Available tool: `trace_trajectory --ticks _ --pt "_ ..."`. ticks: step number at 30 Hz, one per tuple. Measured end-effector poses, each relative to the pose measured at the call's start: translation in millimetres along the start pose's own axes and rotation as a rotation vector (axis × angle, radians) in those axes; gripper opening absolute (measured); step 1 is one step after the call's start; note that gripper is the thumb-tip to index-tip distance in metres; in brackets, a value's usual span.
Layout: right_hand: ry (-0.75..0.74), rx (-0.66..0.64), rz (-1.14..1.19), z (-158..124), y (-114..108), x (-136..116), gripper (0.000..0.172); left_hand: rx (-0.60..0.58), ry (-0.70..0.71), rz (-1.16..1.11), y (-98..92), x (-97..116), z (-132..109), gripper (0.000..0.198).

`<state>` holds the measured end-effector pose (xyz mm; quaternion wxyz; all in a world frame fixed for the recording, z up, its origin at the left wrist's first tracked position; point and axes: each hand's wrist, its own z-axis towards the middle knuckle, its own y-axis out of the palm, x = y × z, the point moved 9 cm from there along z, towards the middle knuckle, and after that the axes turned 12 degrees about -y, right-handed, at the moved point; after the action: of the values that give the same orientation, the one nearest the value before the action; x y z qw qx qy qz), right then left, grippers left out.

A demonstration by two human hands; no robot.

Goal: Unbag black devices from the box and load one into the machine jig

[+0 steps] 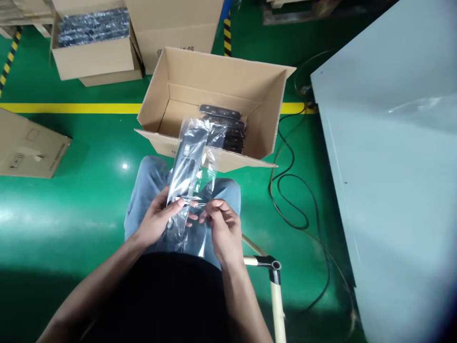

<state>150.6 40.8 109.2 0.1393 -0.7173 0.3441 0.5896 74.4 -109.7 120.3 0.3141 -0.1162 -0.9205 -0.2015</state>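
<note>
Above a green factory floor [89, 200], a bagged black panel [185, 166] is pinched by the left hand [157, 219] and the right hand [223, 226]; an open carton [214, 76] is seen just beyond them.

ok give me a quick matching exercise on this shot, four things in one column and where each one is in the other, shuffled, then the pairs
Things
1. clear plastic bag with a black part
2. open cardboard box
3. black cable
4. box of bagged parts

Places
A. far left, beyond the yellow floor line
B. held over the lap by the left hand and right hand
C. looping on the green floor beside the grey cabinet
D. on the floor just past the knees, a few black parts in it

Pairs: 1-B, 2-D, 3-C, 4-A
</note>
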Motion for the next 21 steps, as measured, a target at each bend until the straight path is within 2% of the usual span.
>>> trace_trajectory --ticks 2,5,8,10,12,14,17,19,21 --pt "-0.023 0.029 -0.031 -1.3 -5.2 1.3 0.022 0.003 -0.046 -0.002 -1.2 -1.7 2.0 0.062" --pt "-0.067 0.028 -0.093 -5.4 -8.9 -1.2 0.023 0.069 -0.076 -0.064 -10.1 -5.9 6.7 0.058" --pt "-0.135 -0.071 -0.15 -10.2 -1.7 -14.0 0.024 0.136 -0.042 -0.119 -17.8 -11.0 12.2 0.05" --pt "-0.21 -0.134 -0.213 -13.8 4.0 -28.5 0.021 0.162 0.029 -0.051 -18.3 -9.9 13.9 0.047" --pt "-0.282 -0.176 -0.285 -17.2 7.5 -41.8 0.018 0.163 0.079 0.041 -15.7 -8.3 14.3 0.056" --pt "-0.313 -0.207 -0.321 -19.2 8.0 -47.2 0.018 0.149 0.044 0.094 -15.1 -10.8 15.4 0.07" --pt "-0.246 -0.174 -0.292 -16.6 -3.9 -36.5 0.025 0.071 -0.092 0.035 -19.1 -16.6 18.4 0.069" --pt "-0.154 -0.094 -0.205 -12.8 -18.2 -22.3 0.033 -0.046 -0.174 -0.072 -19.5 -18.5 20.2 0.064" --pt "-0.069 -0.025 -0.097 -10.3 -29.9 -9.2 0.04 -0.154 -0.232 -0.191 -19.7 -19.1 21.2 0.068"
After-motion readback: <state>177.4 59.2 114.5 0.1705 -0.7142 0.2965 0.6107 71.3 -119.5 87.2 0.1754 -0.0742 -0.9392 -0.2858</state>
